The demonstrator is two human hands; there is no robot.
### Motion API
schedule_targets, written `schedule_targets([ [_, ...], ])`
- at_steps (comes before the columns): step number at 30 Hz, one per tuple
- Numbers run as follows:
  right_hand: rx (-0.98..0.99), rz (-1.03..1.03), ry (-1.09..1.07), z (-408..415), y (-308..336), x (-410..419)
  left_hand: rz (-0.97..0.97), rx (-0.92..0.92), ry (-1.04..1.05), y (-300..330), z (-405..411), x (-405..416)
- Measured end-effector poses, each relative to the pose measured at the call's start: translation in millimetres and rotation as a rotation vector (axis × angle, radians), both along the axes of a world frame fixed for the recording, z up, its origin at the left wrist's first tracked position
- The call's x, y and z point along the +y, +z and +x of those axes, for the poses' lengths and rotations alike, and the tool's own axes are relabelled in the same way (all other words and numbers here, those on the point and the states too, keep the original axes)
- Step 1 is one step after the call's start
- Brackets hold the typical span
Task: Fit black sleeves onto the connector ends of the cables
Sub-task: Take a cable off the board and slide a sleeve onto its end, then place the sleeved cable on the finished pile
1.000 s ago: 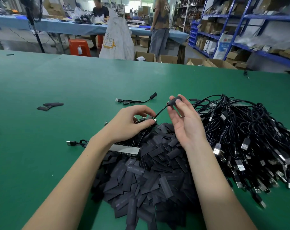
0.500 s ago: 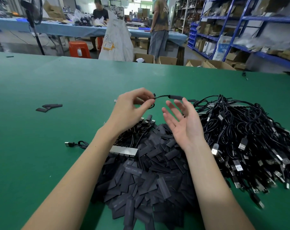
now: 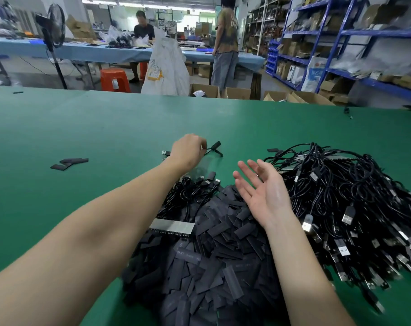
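So this looks like the tail end of one cycle: the left hand (image 3: pixel 188 152) is reached out toward the far middle of the bench (image 3: pixel 105 128), fingers pinched on a thin black cable (image 3: pixel 211 150) whose sleeved end (image 3: pixel 216 144) pokes out just past the knuckles. My guess is it's being set down as a finished one, since there's a plug (image 3: pixel 165 152) of another loose cable lying right beside that hand. The right hand (image 3: pixel 262 191) is empty, palm up, fingers spread and relaxed, hovering between the two heaps.

Next move, I'd say: let go of that cable, then the right hand dips into the cable pile (image 3: pixel 345 198) along the right side of the bench for a fresh one, and a sleeve comes out of the sleeve pile (image 3: pixel 211 255) at the near edge. The cables are a proper tangle, so pulling one plug free without dragging a bunch along is the fiddly bit.

Other stuff: a flat silvery strip (image 3: pixel 174 226) half buried at the sleeve pile's left side, can't tell what it is. A few stray sleeves (image 3: pixel 69 163) lie off toward the left edge. Beyond the far edge there are cardboard boxes (image 3: pixel 237 92), a white sack (image 3: pixel 167 67), an orange stool (image 3: pixel 114 80), blue shelving (image 3: pixel 341 43) and two people at a blue table (image 3: pixel 94 50). None of that gets in the way.
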State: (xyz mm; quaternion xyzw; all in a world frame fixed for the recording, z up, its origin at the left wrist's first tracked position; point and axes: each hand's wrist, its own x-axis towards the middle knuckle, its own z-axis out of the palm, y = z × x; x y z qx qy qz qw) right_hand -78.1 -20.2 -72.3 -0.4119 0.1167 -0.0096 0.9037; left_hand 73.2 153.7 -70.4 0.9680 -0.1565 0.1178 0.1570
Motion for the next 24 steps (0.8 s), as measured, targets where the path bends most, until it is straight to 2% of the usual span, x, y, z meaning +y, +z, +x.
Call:
schedule_targets([
  [3,-0.001,-0.005,0.006,1,-1,-2,0.009,0.108,-0.015,-12,7,0],
  [7,0.005,-0.010,0.018,1,-2,-1,0.087,0.008,0.030,-12,10,0],
  [11,0.013,-0.029,0.049,0,-2,3,0.149,0.177,0.038,-13,8,-1],
  [15,0.017,-0.085,0.072,1,-2,5,0.156,0.200,0.039,-17,12,1],
  [20,0.017,-0.151,0.084,0,-3,6,0.198,0.317,-0.013,-19,20,14],
  [24,0.022,-0.202,0.080,-1,-3,9,0.173,0.315,-0.061,-6,11,21],
])
